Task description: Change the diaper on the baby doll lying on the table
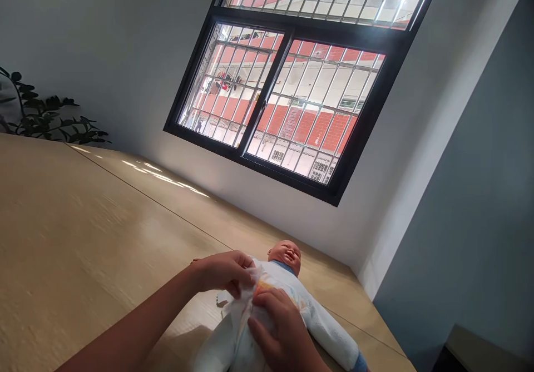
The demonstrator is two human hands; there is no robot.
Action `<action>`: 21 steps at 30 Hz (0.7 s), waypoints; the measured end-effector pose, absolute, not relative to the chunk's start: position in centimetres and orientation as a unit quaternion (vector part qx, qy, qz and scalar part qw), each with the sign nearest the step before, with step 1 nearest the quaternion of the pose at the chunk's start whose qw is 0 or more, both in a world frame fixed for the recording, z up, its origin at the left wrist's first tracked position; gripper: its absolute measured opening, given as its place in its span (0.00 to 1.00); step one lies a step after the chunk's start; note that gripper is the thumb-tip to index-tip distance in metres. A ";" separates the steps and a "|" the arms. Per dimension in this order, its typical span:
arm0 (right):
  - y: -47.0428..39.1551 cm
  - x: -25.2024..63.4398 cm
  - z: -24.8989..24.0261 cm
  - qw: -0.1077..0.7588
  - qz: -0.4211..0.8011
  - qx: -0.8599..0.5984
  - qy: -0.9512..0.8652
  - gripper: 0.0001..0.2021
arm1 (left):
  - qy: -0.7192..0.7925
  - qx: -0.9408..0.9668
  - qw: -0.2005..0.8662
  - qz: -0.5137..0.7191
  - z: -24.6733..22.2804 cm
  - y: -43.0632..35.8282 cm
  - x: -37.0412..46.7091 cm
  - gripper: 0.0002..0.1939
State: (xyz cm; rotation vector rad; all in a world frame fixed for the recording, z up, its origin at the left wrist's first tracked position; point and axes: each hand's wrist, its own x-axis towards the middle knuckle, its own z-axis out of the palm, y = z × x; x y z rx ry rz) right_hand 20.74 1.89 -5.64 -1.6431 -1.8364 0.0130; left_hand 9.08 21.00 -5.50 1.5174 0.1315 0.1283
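A baby doll (311,299) lies on its back on the wooden table (104,238), its head away from me. It wears white clothing with blue trim at the neck and at one cuff. Around its hips is a white diaper (263,286) with an orange patterned band at the front. My left hand (227,272) pinches the thin white edge of the diaper at the doll's side. With curled fingers, my right hand (283,327) grips the diaper's front just below the band. Both hands partly cover the diaper, and the doll's legs blur toward the bottom of the view.
Beyond the table stands a pale wall with a barred, black-framed window (267,105). A leafy plant (54,119) is at the far left. Seams run across the tabletop. A dark box-like object (479,350) sits at the lower right, by the grey-blue wall.
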 end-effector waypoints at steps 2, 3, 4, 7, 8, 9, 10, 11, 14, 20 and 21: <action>1.9 20.5 -5.3 0.361 0.034 -0.626 -0.690 0.13 | 0.045 0.684 0.727 0.041 -5.1 20.4 9.0 0.15; 1.9 20.4 -5.3 0.375 0.048 -0.629 -0.679 0.15 | 0.033 0.682 0.730 0.032 -4.8 20.2 8.8 0.17; 1.9 20.3 -5.3 0.388 0.061 -0.637 -0.664 0.16 | 0.017 0.680 0.732 0.024 -4.6 20.0 8.7 0.19; 2.1 20.3 -5.6 0.416 0.092 -0.674 -0.603 0.17 | -0.034 0.679 0.733 0.001 -3.9 19.6 8.0 0.23; 2.3 20.4 -5.7 0.426 0.101 -0.682 -0.586 0.18 | -0.049 0.681 0.731 -0.004 -3.7 19.6 7.9 0.23; 2.4 20.5 -5.9 0.436 0.109 -0.685 -0.574 0.19 | -0.059 0.682 0.729 -0.008 -3.5 19.5 7.8 0.23; 2.6 20.6 -6.0 0.447 0.116 -0.685 -0.563 0.20 | -0.059 0.682 0.729 -0.004 -3.4 19.6 7.7 0.23; 2.7 20.8 -6.2 0.458 0.122 -0.684 -0.555 0.21 | -0.045 0.683 0.729 0.008 -3.3 19.7 7.8 0.23; 3.1 21.4 -6.5 0.478 0.133 -0.680 -0.541 0.20 | 0.074 0.706 0.699 0.090 -3.9 20.6 8.2 0.19; 3.3 22.2 -6.8 0.481 0.155 -0.684 -0.526 0.18 | 0.266 0.865 0.411 0.108 -7.8 23.6 9.5 0.06; 3.3 22.2 -6.8 0.482 0.158 -0.682 -0.526 0.18 | 0.274 0.876 0.384 0.100 -8.5 23.9 9.7 0.06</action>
